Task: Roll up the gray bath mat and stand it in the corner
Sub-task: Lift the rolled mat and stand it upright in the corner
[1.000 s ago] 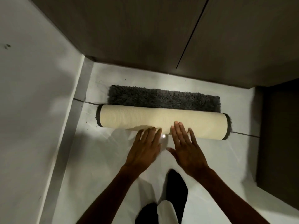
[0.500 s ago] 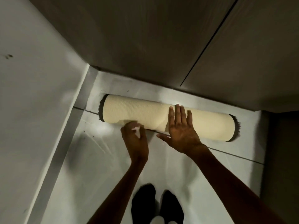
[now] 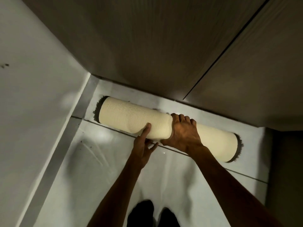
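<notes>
The bath mat (image 3: 124, 117) is a full roll lying on the white floor, its cream backing outward and gray pile showing only at both ends. It runs from upper left to lower right along the foot of the dark wall. My right hand (image 3: 183, 133) wraps over the roll's middle, fingers curled across the top. My left hand (image 3: 144, 141) is at the roll's near side, thumb pressed into the backing and fingers underneath. The left end of the roll looks raised off the floor.
A pale wall (image 3: 32, 112) rises on the left and meets the dark wood-look wall (image 3: 147, 46) in a corner just beyond the roll's left end. A dark panel (image 3: 287, 161) stands at the right. My two dark-socked feet (image 3: 152, 213) are at the bottom.
The last flat strip of gray pile was rolled in, and the roll shifted toward the dark wall. My hands went from flat on the backing to gripping the roll around its middle.
</notes>
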